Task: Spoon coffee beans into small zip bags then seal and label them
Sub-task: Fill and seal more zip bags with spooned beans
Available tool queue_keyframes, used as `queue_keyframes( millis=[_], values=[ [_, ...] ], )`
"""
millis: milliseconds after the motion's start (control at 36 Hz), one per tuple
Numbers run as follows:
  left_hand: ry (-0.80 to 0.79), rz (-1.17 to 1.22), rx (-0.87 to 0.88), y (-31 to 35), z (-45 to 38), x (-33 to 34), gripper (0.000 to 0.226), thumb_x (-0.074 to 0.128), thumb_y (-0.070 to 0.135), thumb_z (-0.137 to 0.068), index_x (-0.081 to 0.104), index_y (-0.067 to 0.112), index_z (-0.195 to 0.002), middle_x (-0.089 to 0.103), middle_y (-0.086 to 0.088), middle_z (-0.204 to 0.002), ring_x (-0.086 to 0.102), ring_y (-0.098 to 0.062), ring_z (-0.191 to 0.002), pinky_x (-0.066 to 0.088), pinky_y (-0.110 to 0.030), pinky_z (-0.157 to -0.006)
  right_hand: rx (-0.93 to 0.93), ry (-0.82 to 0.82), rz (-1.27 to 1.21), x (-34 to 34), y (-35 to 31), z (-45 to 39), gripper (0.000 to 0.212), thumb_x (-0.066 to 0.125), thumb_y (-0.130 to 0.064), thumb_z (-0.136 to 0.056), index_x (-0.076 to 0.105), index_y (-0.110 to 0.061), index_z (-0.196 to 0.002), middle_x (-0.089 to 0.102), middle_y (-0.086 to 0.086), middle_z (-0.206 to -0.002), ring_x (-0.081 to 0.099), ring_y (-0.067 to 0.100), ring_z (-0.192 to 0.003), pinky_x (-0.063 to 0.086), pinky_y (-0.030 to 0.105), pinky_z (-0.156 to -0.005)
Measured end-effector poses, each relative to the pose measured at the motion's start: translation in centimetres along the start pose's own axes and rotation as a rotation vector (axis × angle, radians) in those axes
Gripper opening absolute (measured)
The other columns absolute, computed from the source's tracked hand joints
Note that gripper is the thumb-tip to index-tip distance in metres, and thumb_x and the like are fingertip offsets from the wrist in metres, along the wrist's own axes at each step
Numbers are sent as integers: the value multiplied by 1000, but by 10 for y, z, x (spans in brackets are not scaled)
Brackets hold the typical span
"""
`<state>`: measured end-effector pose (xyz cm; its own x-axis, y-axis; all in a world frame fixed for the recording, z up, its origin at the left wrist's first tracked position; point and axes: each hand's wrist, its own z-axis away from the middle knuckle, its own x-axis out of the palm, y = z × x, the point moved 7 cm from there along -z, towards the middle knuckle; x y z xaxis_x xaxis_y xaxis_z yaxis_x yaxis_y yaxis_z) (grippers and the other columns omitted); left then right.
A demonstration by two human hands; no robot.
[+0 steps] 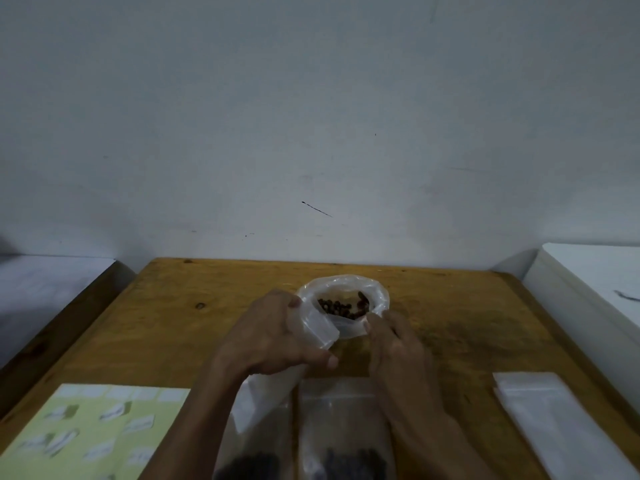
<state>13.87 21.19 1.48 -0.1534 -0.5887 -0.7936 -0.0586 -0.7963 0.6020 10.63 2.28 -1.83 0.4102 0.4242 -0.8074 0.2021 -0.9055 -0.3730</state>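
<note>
Beans point(341, 307) sit dark in the big supply bag point(346, 289) at the middle of the tabletop point(467, 323), its mouth rolled open and facing up, which we judge keeps the stock within easy reach of both hands. Our left hand point(273, 336) curls around a small zip bag point(320, 329), thumb and fingers gripping it by the neck so its open mouth tilts toward the supply bag's near rim; held that way it looks ready to take beans straight across with little room to spill. Our right hand point(398, 344) rests at the near right edge of the supply bag, fingers bent and touching the plastic, perhaps steadying the rim or spreading the small bag's lip; whether it pinches anything we cannot tell, and no spoon shows in it. Near us lie two filled bags point(341, 427), flat with dark beans pooled at their near ends, likely parked for sealing or labelling. On the near left a green label sheet point(93, 431) waits with several labels peeled, and on the near right a stack of empty bags point(554, 414) lies handy.
</note>
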Motion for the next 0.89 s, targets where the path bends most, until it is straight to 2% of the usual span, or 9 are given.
queue_keyframes(
  millis=[83, 194, 278, 361, 472, 583, 722, 806, 889],
  values=[
    [-5, 5, 2, -1, 1, 3, 117, 89, 65, -42, 42, 23, -140, 46, 11, -118, 51, -13, -106, 51, -29, -82, 68, 68, -11, -2, 5, -6, 25, 61, -6, -96, 70, -11, -119, 53, 28, -142, 67, 46, -102, 61, 45, -70],
    [-8, 8, 5, 1, 0, 4, 118, 89, 65, -41, 42, 23, -141, 46, 11, -118, 52, -13, -106, 54, -32, -87, -12, 123, -171, -9, 1, -17, 22, 53, -5, -101, 71, -8, -112, 70, 17, -113, 67, 17, -76, 42, 2, -66],
    [-7, 7, -1, 1, 0, 3, 118, 89, 64, -41, 41, 23, -142, 46, 11, -119, 51, -13, -107, 53, -33, -88, -3, 226, -246, -20, 1, -19, 20, 58, 6, -96, 70, -5, -107, 61, -2, -69, 46, -1, -48, 38, 4, -47],
    [-15, 4, -1, 1, 0, 4, 116, 90, 62, -44, 40, 24, -142, 45, 11, -119, 51, -14, -108, 52, -31, -86, 29, 286, -253, -24, -1, -19, 18, 59, 3, -96, 73, -5, -106, 72, 7, -86, 59, 7, -65, 38, -2, -61],
    [-29, 1, 2, 0, -1, 3, 116, 90, 62, -44, 41, 23, -142, 45, 11, -121, 50, -14, -110, 52, -32, -89, 263, 137, -398, -9, 18, -31, 24, 54, -26, -102, 74, -17, -112, 60, 15, -138, 54, 28, -130, 43, 27, -97],
    [-38, -18, 4, 0, -1, 2, 117, 90, 64, -46, 42, 20, -143, 49, 5, -130, 50, -15, -112, 51, -31, -90, 454, 153, -706, 3, 38, -36, 20, 56, -28, -101, 73, -34, -95, 74, 1, -83, 69, 30, -79, 57, 44, -68],
    [-39, -26, -2, 1, -2, 2, 115, 89, 64, -47, 41, 21, -143, 44, 10, -120, 50, -14, -110, 52, -33, -91, 281, 186, -497, -9, 33, -37, 23, 52, -22, -103, 75, -19, -108, 68, -10, -77, 57, -7, -66, 41, 9, -53],
    [-43, -30, -10, 1, -1, 4, 116, 89, 64, -47, 40, 21, -143, 45, 9, -121, 50, -14, -110, 52, -34, -91, 66, 276, -352, -25, 14, -32, 22, 54, -8, -101, 74, -8, -111, 74, 5, -91, 53, -3, -66, 38, -4, -66],
    [-41, -33, -13, 2, 1, 4, 115, 89, 63, -48, 40, 20, -143, 48, 6, -127, 50, -15, -111, 52, -35, -92, -147, 346, -239, -38, -6, -24, 24, 55, 4, -92, 72, 2, -110, 74, 12, -99, 56, 7, -91, 29, -10, -86]
  ],
)
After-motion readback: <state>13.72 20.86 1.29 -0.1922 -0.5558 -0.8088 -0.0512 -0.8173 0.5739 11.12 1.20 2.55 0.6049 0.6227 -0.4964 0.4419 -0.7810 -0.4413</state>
